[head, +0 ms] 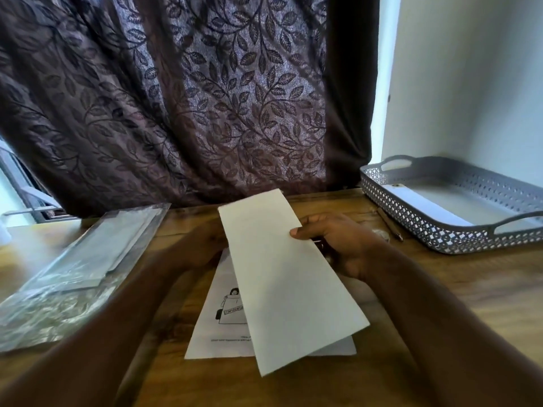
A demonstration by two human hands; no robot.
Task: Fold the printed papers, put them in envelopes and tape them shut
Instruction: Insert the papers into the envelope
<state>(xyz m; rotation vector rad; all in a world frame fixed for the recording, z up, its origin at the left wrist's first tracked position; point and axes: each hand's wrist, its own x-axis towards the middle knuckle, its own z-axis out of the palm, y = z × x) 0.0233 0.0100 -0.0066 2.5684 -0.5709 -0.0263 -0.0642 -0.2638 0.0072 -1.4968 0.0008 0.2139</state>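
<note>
A long white envelope is held up above the table, slanting from the far left toward me. My right hand pinches its right edge, thumb on top. My left hand is behind the envelope's left edge, blurred and mostly hidden; I cannot tell whether it holds the envelope. Beneath the envelope lies a printed paper with a black drawing and a line of text, flat on the wooden table.
A clear plastic pack of envelopes lies at the left. A grey perforated tray with a white envelope inside stands at the back right, a pen beside it. A patterned dark curtain hangs behind the table.
</note>
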